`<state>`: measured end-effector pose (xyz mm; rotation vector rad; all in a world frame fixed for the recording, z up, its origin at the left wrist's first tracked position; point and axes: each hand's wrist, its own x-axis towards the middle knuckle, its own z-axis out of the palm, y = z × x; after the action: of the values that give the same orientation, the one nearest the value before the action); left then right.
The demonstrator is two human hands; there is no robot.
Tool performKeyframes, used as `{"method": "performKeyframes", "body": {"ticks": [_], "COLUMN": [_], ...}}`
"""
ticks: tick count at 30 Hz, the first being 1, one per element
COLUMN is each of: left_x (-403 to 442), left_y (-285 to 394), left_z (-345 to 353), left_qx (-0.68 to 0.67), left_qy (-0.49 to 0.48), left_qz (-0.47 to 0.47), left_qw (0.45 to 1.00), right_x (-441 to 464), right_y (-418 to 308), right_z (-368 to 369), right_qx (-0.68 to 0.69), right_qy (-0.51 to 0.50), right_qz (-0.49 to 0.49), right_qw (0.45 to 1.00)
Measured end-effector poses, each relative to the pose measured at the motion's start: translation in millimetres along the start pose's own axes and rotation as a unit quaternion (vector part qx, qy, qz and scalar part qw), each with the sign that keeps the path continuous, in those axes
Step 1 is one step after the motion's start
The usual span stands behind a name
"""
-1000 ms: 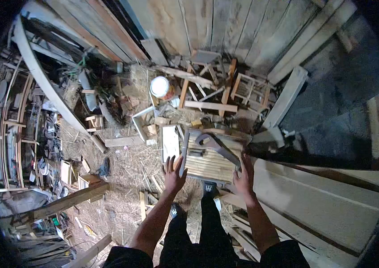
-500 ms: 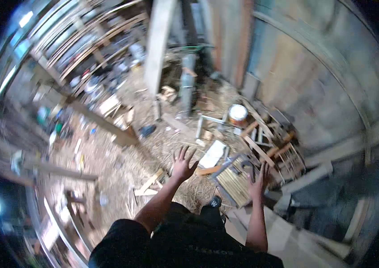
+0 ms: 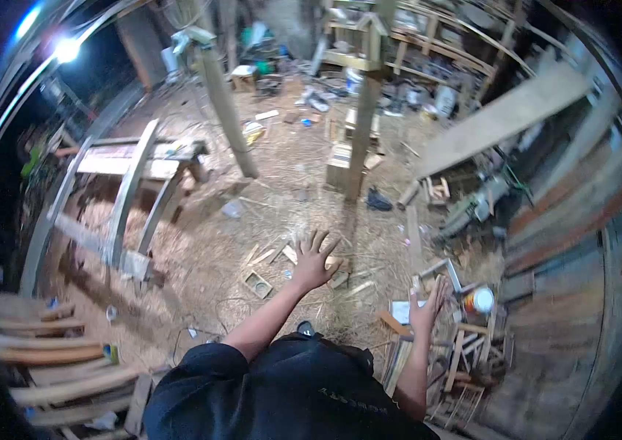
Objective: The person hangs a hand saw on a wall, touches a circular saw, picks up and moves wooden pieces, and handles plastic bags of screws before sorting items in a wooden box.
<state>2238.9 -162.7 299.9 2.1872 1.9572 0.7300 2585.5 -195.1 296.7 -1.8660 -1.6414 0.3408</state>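
Nearest my left hand (image 3: 313, 264), short strips of pale wood (image 3: 289, 253) lie at mixed angles on the ground, partly hidden behind my fingers. A little farther to the left sits 1 small rectangular wooden box (image 3: 258, 284), tilted in my view, with a round shape inside. Just beside my right hand (image 3: 425, 315), 1 white sheet (image 3: 400, 312) lies flat, its right side covered by my hand. 1 orange-brown board (image 3: 394, 323) slants along its lower edge. Below, 1 slatted panel (image 3: 397, 364) shows only partly beside my forearm.
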Motion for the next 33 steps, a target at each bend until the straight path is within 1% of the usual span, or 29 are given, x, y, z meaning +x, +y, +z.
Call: {"method": "performKeyframes", "body": {"ticks": [1, 2, 3, 5, 6, 7, 9, 10, 12, 13, 14, 15, 17, 19, 20, 21, 23, 24, 26, 27, 29, 31, 33], "left_x": [-8, -18, -28, -53, -69, -84, -113, -130, -169, -184, -199, -213, -239, -257, -263, -267, -273, -273, -267, -266, -270, -267, -263], "left_y": [-22, -45, -67, -105, -124, -137, -162, -179, -203, -210, -215, -221, -232, -238, -243, -250, -263, -270, -278, -284, -296, -302, -308], "left_z": [-14, -26, -39, -65, -70, -83, -108, -112, -120, -128, -134, -139, -146, -152, -155, -157, -158, -162, -174, -175, -180, -195, -200], "left_qx": [0.008, 0.012, 0.016, -0.009, 0.008, 0.011, 0.033, 0.033, 0.042, 0.052, 0.076, 0.080, 0.065, 0.079, 0.087, 0.091, 0.086, 0.090, 0.093, 0.098, 0.102, 0.116, 0.121], "left_qy": [0.020, 0.046, 0.056, 0.050, 0.099, 0.104, 0.111, 0.151, 0.167, 0.177, 0.166, 0.174, 0.221, 0.218, 0.209, 0.210, 0.211, 0.210, 0.202, 0.208, 0.268, 0.269, 0.272], "left_qz": [-0.024, -0.041, -0.064, -0.145, -0.162, -0.178, -0.252, -0.252, -0.298, -0.330, -0.373, -0.393, -0.422, -0.473, -0.504, -0.517, -0.554, -0.567, -0.611, -0.625, -0.638, -0.655, -0.675], "left_qw": [0.999, 0.998, 0.996, 0.988, 0.982, 0.978, 0.961, 0.955, 0.939, 0.926, 0.910, 0.899, 0.877, 0.850, 0.833, 0.825, 0.800, 0.791, 0.760, 0.746, 0.715, 0.697, 0.675], "right_x": [8, 18, 26, 39, 42, 45, 50, 51, 54, 57, 60, 62, 66, 72, 75, 79, 86, 90, 101, 106, 105, 110, 115], "right_y": [-20, -30, -48, -84, -106, -124, -158, -173, -204, -221, -236, -250, -276, -301, -313, -326, -348, -359, -382, -404, -458, -504, -536], "right_z": [13, 29, 46, 75, 87, 100, 122, 131, 149, 159, 169, 180, 206, 234, 249, 267, 304, 325, 365, 386, 399, 423, 457], "right_qx": [0.015, -0.002, 0.000, 0.021, 0.029, 0.030, 0.008, 0.008, 0.045, 0.064, 0.067, 0.064, 0.064, 0.068, 0.065, 0.067, 0.116, 0.091, 0.104, 0.123, 0.121, 0.114, 0.153], "right_qy": [-0.013, -0.031, -0.046, -0.096, -0.088, -0.100, -0.117, -0.128, -0.163, -0.183, -0.197, -0.212, -0.242, -0.261, -0.266, -0.279, -0.314, -0.312, -0.341, -0.352, -0.378, -0.396, -0.398], "right_qz": [-0.017, -0.060, -0.080, -0.082, -0.120, -0.132, -0.173, -0.185, -0.214, -0.230, -0.247, -0.257, -0.281, -0.295, -0.318, -0.326, -0.317, -0.339, -0.356, -0.367, -0.372, -0.380, -0.428], "right_qw": [1.000, 0.998, 0.996, 0.992, 0.988, 0.986, 0.978, 0.974, 0.962, 0.954, 0.946, 0.941, 0.926, 0.917, 0.908, 0.901, 0.887, 0.883, 0.864, 0.852, 0.839, 0.829, 0.797]}}
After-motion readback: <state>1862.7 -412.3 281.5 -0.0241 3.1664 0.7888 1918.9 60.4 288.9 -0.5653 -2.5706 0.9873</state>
